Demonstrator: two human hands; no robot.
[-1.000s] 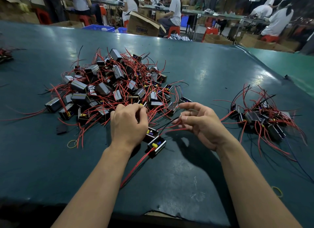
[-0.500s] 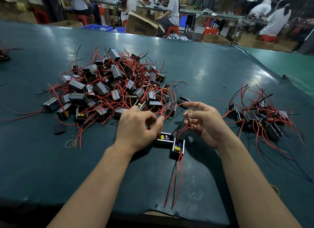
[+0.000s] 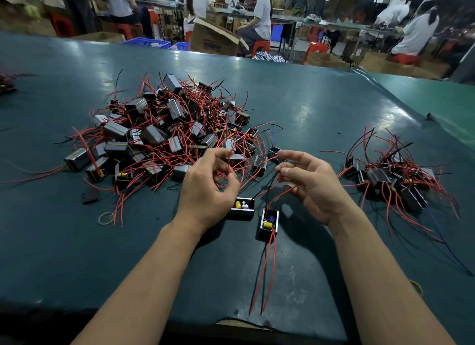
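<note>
Teal surface (image 3: 321, 108), seen from the head: left hand (image 3: 205, 190) fingers pinch a red wire (image 3: 228, 164); right hand (image 3: 316, 187) fingers pinch leads (image 3: 286, 189). Between them, left module (image 3: 243, 209) lies crosswise; right module (image 3: 268, 222) points lengthwise toward the near edge.

Dark green table (image 3: 295, 105), glare patches; red stools (image 3: 261, 46), cardboard boxes (image 3: 213, 40) behind.

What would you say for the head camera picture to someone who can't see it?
The left hand and right hand each pinch thin wires above two small open black boxes on a green table. A big pile of wired boxes lies behind, a smaller pile at the right.
</note>
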